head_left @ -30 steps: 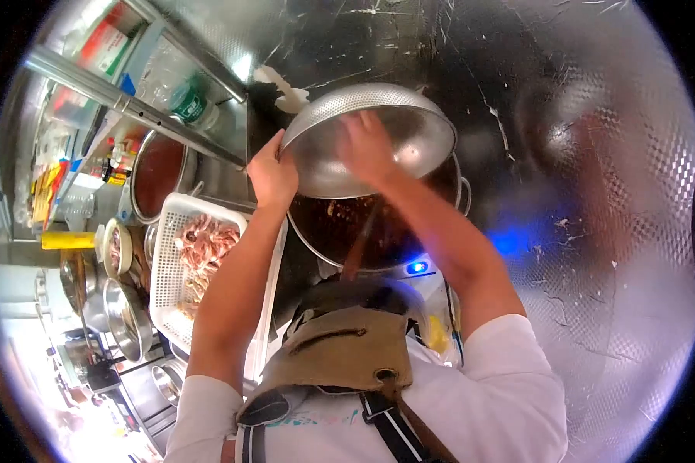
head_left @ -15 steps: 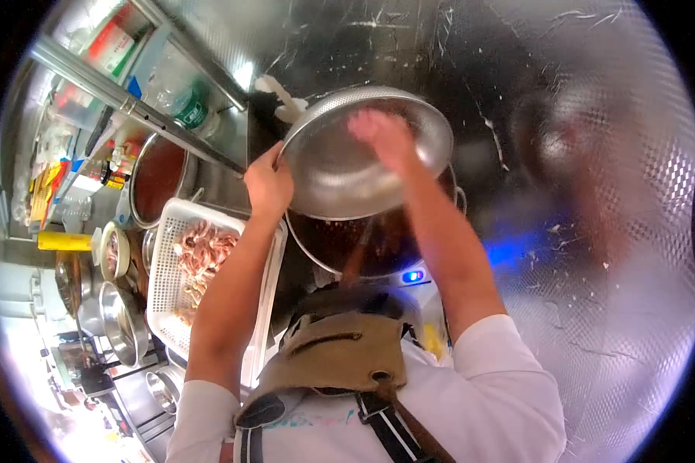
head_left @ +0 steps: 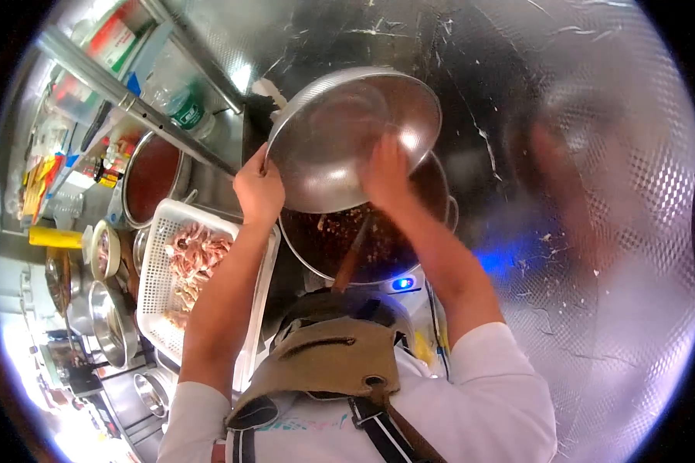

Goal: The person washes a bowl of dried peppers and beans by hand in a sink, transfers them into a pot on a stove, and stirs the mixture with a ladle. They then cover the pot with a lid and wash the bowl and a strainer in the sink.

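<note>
My left hand [head_left: 259,189] grips the left rim of a perforated metal bowl [head_left: 332,131], which is tilted above a large pot [head_left: 448,224]. Inside the bowl, near its lower right side, is my right hand [head_left: 386,170]; motion blurs it, but its fingers look stretched out and hold nothing visible. Dark food with small pale and reddish bits [head_left: 347,231] lies in the pot. A wooden-handled utensil [head_left: 351,262] leans in it, its lower end hidden in the food.
A white perforated basket [head_left: 158,270] of raw meat pieces [head_left: 197,251] stands at the left. Beyond it are a pot of red liquid [head_left: 150,181], a yellow bottle [head_left: 54,237] and metal bowls [head_left: 112,324]. A shelf post [head_left: 131,104] crosses the upper left; a metal wall [head_left: 594,216] rises at the right.
The metal bowl has moved up and left and tilted more, uncovering more of the pot. My right hand has moved down inside the bowl. My left hand still holds the rim.
</note>
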Tool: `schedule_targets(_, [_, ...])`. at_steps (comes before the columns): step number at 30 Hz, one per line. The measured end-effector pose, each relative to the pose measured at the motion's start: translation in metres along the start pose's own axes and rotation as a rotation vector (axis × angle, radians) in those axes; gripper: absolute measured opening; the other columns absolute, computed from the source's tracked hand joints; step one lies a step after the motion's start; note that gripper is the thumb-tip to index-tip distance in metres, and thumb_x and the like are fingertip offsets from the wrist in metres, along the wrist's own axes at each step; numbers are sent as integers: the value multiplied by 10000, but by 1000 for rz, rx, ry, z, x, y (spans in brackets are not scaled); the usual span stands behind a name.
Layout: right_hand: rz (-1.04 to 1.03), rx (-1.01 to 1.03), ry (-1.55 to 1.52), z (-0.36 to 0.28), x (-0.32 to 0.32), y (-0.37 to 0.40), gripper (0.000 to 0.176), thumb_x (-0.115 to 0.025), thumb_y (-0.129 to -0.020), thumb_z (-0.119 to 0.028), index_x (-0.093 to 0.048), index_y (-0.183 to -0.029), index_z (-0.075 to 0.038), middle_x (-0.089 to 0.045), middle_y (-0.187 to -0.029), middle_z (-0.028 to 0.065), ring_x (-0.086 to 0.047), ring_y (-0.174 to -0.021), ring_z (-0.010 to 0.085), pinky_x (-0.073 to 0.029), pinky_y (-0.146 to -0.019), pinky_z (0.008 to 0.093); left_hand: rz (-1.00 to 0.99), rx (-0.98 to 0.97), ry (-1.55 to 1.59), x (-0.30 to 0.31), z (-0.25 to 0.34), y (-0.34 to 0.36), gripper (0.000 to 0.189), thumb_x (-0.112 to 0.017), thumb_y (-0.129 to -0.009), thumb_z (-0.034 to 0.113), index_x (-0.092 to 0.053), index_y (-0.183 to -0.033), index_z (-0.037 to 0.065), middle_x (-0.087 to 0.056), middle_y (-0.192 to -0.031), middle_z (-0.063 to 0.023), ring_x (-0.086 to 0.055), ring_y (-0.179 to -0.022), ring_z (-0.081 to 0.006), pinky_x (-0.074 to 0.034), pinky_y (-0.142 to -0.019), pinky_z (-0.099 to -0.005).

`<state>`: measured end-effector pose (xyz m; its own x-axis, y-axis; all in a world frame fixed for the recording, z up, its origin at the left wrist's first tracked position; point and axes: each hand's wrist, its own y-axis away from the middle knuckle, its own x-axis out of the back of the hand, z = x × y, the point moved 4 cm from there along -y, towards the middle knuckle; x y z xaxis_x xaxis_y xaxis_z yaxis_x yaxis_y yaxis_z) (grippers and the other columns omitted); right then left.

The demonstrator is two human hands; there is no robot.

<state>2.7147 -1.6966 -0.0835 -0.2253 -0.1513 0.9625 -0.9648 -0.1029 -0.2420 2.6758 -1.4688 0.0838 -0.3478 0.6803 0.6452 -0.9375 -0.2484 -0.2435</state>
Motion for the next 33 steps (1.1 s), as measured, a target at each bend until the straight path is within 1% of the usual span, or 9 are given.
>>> schedule_targets(5, [-817,110,-452,-36,-5,16,511,-501,-891,-242,-433,-1296,63,-290,-1420,261,-274,-1314,397,-173,-1107,523,121,-146,18,0,-10,1,366,-527,-795,-41,-597,-1154,-22,-658,-980,-218,-662,-889,-289,-489,-794,-318])
schedule_targets(10, [380,157,88,0,10,-3,351,-552,-837,-217,-583,-1059,53,-468,-1226,233,-412,-1165,358,-295,-962,551,137,-219,23,-5,-9,9,380,-540,-770,-55,-602,-1143,-23,-642,-994,-242,-650,-923,-335,-493,-806,-342])
schedule_targets(12, [-261,83,-252,-12,6,15,558,-574,-854,-224,-416,-1262,123,-369,-1333,248,-360,-1219,390,-245,-1078,467,152,-158,47,-9,-12,6,379,-534,-770,-54,-605,-1140,-20,-640,-987,-245,-647,-915,-345,-492,-804,-348])
schedule_targets(14, [-87,397,-305,-40,-15,42,518,-571,-849,-209,-449,-1243,105,-423,-1294,237,-406,-1190,363,-295,-1049,451,171,-135,60,-9,-19,0,379,-525,-768,-53,-607,-1137,-19,-640,-983,-245,-644,-906,-355,-492,-803,-354])
schedule_targets(17, [-739,276,-423,-46,-23,35,498,-562,-852,-218,-471,-1230,92,-453,-1277,228,-423,-1192,346,-320,-1034,445,192,-215,54,-7,-28,4,393,-500,-756,-49,-611,-1132,-18,-641,-976,-247,-645,-881,-361,-496,-791,-362])
schedule_targets(20, [21,185,-155,-25,-31,20,545,-535,-871,-259,-429,-1251,116,-367,-1360,255,-348,-1271,365,-298,-1053,452,145,-162,70,-13,-31,7,401,-502,-746,-51,-611,-1131,-18,-639,-968,-252,-646,-879,-359,-497,-788,-363])
schedule_targets(26, [-664,537,-508,-60,-42,63,575,-527,-864,-279,-398,-1282,95,-321,-1389,274,-313,-1300,381,-265,-1077,470,186,-174,79,-11,-31,5,383,-505,-753,-55,-616,-1118,-23,-647,-957,-246,-650,-882,-349,-497,-792,-348])
schedule_targets(31, [286,361,-285,-57,43,4,527,-514,-868,-238,-420,-1288,66,-287,-1424,237,-303,-1314,370,-251,-1080,487,110,-82,43,-16,-30,9,358,-521,-778,-38,-610,-1124,-29,-651,-970,-238,-654,-901,-330,-496,-797,-338])
schedule_targets(33, [246,339,-172,-61,58,-11,555,-519,-869,-234,-386,-1316,66,-269,-1441,221,-294,-1321,365,-243,-1082,494,97,-76,68,-17,-25,13,344,-534,-793,-14,-609,-1128,-28,-653,-986,-234,-659,-913,-309,-492,-807,-329])
